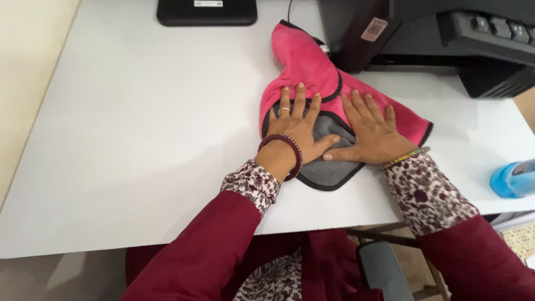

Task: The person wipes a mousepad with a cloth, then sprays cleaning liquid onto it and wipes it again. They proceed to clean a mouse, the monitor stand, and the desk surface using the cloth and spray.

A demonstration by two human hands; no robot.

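Pink cloth (312, 72) with grey lining and dark trim lies on the white table (139, 139), its far end touching a black machine (423, 39). Left hand (295, 131) flat on the cloth, fingers spread. Right hand (370, 134) flat beside it, fingers spread, thumbs touching. Blue object (512, 178) at table's right edge.
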